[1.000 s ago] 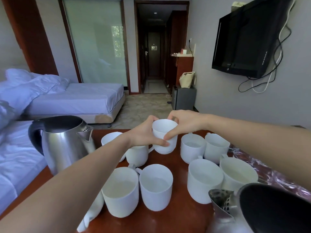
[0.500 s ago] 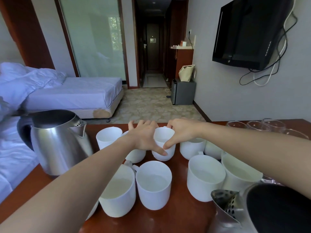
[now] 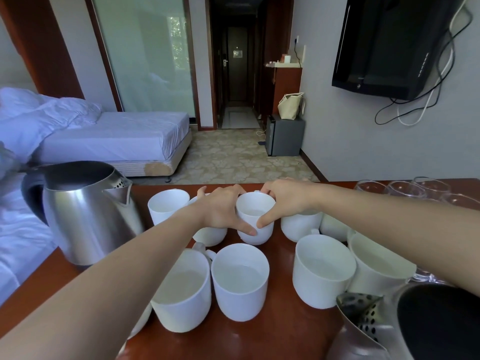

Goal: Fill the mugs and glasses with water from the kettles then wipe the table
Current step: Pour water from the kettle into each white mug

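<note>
Two-handed clasp on the small cup [image 3: 255, 216] at centre frame: left hand [image 3: 223, 209] and right hand [image 3: 283, 203] curled round its sides, with thumbs nearly touching low on the front. Probably to keep the water level while seating it on the table [image 3: 280, 333] among the other mugs [image 3: 240, 279]. Steel kettle [image 3: 88, 216] parked at left, second kettle [image 3: 389, 328] at lower right, both clear of the cluster. Glasses [image 3: 405, 189] at upper right, fill unclear.

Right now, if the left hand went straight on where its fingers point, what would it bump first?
Probably nothing. The left hand grips a mug, fingers pointing toward the table's far edge. Only bare table shows ahead, then floor, though depth is hard to judge.
</note>
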Demonstrator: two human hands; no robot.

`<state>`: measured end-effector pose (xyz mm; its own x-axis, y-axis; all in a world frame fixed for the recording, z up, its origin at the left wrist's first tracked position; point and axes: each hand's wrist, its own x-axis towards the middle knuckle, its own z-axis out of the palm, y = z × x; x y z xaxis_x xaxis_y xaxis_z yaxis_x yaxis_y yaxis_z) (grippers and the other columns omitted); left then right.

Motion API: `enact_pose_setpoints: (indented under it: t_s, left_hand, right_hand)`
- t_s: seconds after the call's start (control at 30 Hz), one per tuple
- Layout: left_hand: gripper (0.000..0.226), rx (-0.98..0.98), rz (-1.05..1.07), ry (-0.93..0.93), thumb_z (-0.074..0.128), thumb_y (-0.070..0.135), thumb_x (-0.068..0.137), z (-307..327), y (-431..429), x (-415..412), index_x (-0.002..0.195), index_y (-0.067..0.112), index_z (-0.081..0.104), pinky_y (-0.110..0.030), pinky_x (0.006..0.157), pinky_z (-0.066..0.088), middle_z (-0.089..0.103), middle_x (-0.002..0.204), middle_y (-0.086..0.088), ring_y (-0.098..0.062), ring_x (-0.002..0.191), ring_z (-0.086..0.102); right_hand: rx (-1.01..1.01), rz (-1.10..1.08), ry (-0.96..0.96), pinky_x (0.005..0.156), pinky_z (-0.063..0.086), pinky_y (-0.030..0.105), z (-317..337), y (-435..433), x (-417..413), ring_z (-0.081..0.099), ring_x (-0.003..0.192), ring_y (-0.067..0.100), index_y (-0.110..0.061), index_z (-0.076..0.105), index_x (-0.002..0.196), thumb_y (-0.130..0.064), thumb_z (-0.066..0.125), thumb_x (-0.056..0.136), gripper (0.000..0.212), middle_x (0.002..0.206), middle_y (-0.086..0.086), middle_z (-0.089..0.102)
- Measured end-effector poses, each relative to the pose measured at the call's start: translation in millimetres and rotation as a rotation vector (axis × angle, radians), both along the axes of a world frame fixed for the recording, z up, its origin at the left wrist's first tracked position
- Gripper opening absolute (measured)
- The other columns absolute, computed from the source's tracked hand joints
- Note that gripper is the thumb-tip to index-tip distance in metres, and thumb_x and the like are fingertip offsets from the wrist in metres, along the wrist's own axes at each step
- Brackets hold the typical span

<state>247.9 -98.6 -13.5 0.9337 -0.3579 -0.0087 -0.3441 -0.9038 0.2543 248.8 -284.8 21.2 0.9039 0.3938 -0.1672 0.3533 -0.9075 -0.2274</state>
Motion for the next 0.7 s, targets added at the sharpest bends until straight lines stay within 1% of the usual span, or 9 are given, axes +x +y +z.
enact_pose_setpoints:
  t_s: [0.07, 0.1, 0.13, 0.2, 0.3, 0.37, 0.43, 0.57, 0.7]
  left_hand:
    - [0.089, 0.01, -0.008, -0.007, 0.077, 0.069, 0.063, 1.8, 3.5, 0.0, 0.135, 0.029, 0.043, -0.056, 0.114, 0.015, 0.051, 0.127, 0.012, -0.015, 0.126, 0.045]
    - [0.095, 0.018, -0.003, -0.007, 0.076, 0.07, 0.063, 3.2, 6.9, 0.1, 0.139, 0.027, 0.04, -0.055, 0.115, 0.017, 0.049, 0.133, 0.01, -0.017, 0.13, 0.042]
    - [0.1, 0.024, 0.008, -0.002, 0.076, 0.071, 0.063, 5.3, 11.6, -0.2, 0.143, 0.026, 0.036, -0.055, 0.115, 0.018, 0.046, 0.14, 0.007, -0.019, 0.134, 0.039]
    - [0.106, 0.016, 0.033, 0.011, 0.076, 0.071, 0.063, 11.2, 24.8, -1.9, 0.147, 0.025, 0.03, -0.054, 0.115, 0.021, 0.039, 0.149, 0.004, -0.021, 0.138, 0.035]
    - [0.109, 0.007, 0.048, 0.053, 0.077, 0.07, 0.063, 21.4, 47.0, -6.0, 0.149, 0.026, 0.025, -0.052, 0.115, 0.026, 0.034, 0.153, 0.003, -0.022, 0.14, 0.032]
    - [0.113, 0.007, 0.06, 0.081, 0.077, 0.071, 0.062, 27.1, 62.9, -9.7, 0.15, 0.026, 0.022, -0.051, 0.115, 0.028, 0.032, 0.154, 0.003, -0.022, 0.141, 0.031]
    - [0.114, -0.001, 0.078, 0.101, 0.078, 0.07, 0.062, 30.4, 76.4, -13.6, 0.151, 0.025, 0.022, -0.05, 0.115, 0.028, 0.031, 0.155, 0.004, -0.02, 0.142, 0.03]
    - [0.119, 0.038, 0.124, 0.143, 0.071, 0.077, 0.052, 27.7, 90.8, -22.1, 0.148, 0.027, 0.023, -0.051, 0.116, 0.022, 0.036, 0.153, 0.007, -0.018, 0.14, 0.033]
    - [0.105, 0.038, 0.159, 0.081, 0.075, 0.072, 0.064, 19.9, 91.9, -24.0, 0.147, 0.028, 0.027, -0.053, 0.116, 0.015, 0.037, 0.152, 0.008, -0.02, 0.141, 0.03]
  right_hand:
    - [-0.031, 0.0, -0.028, 0.084, 0.047, 0.037, -0.9, -0.2, 0.6, 0.06, 0.1, 0.017, -0.028, 0.063, 0.115, -0.064, 0.079, 0.067, 0.062, 0.106, -0.009, 0.067]
    - [-0.042, 0.0, -0.034, 0.088, 0.048, 0.039, -0.7, -0.5, 0.6, 0.059, 0.1, 0.016, -0.03, 0.062, 0.116, -0.066, 0.078, 0.066, 0.064, 0.106, -0.01, 0.066]
    - [-0.038, 0.001, -0.028, 0.09, 0.047, 0.041, 0.3, -0.8, 0.0, 0.058, 0.101, 0.015, -0.029, 0.061, 0.118, -0.066, 0.079, 0.067, 0.065, 0.107, -0.011, 0.066]
    - [-0.008, 0.0, 0.001, 0.091, 0.049, 0.039, 5.0, -0.3, -2.6, 0.058, 0.103, 0.015, -0.025, 0.059, 0.126, -0.061, 0.08, 0.07, 0.07, 0.111, -0.009, 0.065]
    - [-0.049, 0.017, -0.011, 0.099, 0.048, 0.038, 14.4, 3.0, -5.1, 0.055, 0.115, 0.02, -0.018, 0.049, 0.139, -0.06, 0.077, 0.075, 0.082, 0.128, -0.002, 0.059]
    - [-0.095, 0.047, -0.02, 0.104, 0.044, 0.036, 20.8, 11.6, -7.3, 0.049, 0.126, 0.021, -0.018, 0.042, 0.147, -0.062, 0.075, 0.076, 0.09, 0.141, -0.002, 0.053]
    - [-0.141, 0.089, -0.019, 0.106, 0.042, 0.036, 26.6, 24.8, -9.6, 0.045, 0.131, 0.022, -0.018, 0.036, 0.151, -0.063, 0.073, 0.077, 0.094, 0.146, -0.001, 0.048]
    - [-0.124, 0.135, -0.01, 0.106, 0.044, 0.037, 30.7, 58.4, -9.4, 0.049, 0.128, 0.022, -0.015, 0.038, 0.149, -0.056, 0.076, 0.079, 0.09, 0.143, 0.001, 0.051]
    - [-0.155, 0.129, -0.01, 0.103, 0.047, 0.043, 21.6, 81.3, -0.4, 0.053, 0.12, 0.024, -0.014, 0.047, 0.139, -0.058, 0.077, 0.076, 0.083, 0.133, 0.004, 0.057]
